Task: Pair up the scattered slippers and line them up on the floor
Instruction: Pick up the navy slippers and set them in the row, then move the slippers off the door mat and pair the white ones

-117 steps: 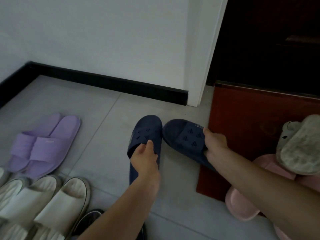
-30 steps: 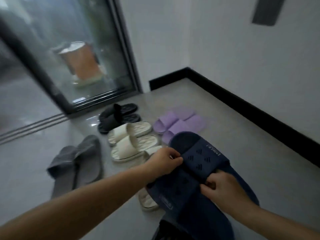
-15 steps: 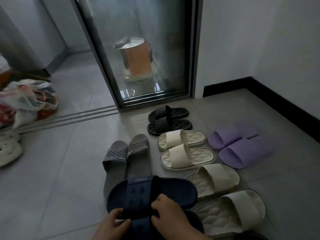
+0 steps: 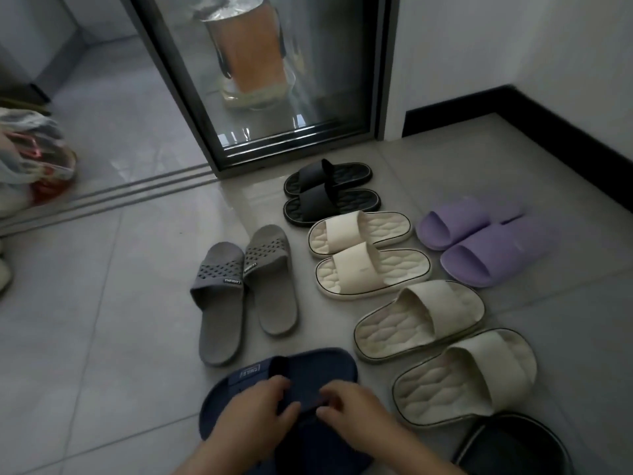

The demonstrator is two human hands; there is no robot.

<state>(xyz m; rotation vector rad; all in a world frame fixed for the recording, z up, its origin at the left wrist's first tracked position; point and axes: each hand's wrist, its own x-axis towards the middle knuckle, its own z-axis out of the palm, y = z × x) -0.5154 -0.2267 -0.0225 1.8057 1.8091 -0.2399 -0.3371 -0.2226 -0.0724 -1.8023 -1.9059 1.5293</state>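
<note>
Risk first: navy slippers (image 4: 301,375) sit stacked or overlapping under both hands at the near edge of the floor (image 4: 102,303), so letting go unevenly could leave one riding on the other rather than side by side; judged likely if the lower one, mostly hidden beneath the wrists, is not slid clear. A crooked set-down could also nudge the grey pair (image 4: 243,289) just beyond, or the nearest cream pair (image 4: 442,347) to the right, since both lie close. Left hand (image 4: 253,416) has curled fingers gripping the strap of the upper navy slipper; right hand (image 4: 356,416) pinches the same strap from the other side, thumb tucked under. Navy slippers look like soft moulded slides, dark matte blue, broad strap with a small label patch, toe rounded and pointing left; second one's outline cannot be made out fully. Pairs already lined up: black pair (image 4: 329,193) nearest the glass door (image 4: 274,80), second cream pair (image 4: 370,255) next, purple pair (image 4: 479,241) toward the right wall's skirting. A dark slipper (image 4: 513,447) shows partly at the bottom right corner, its mate not visible. Light is dim; fine texture on the navy strap is hard to read.
</note>
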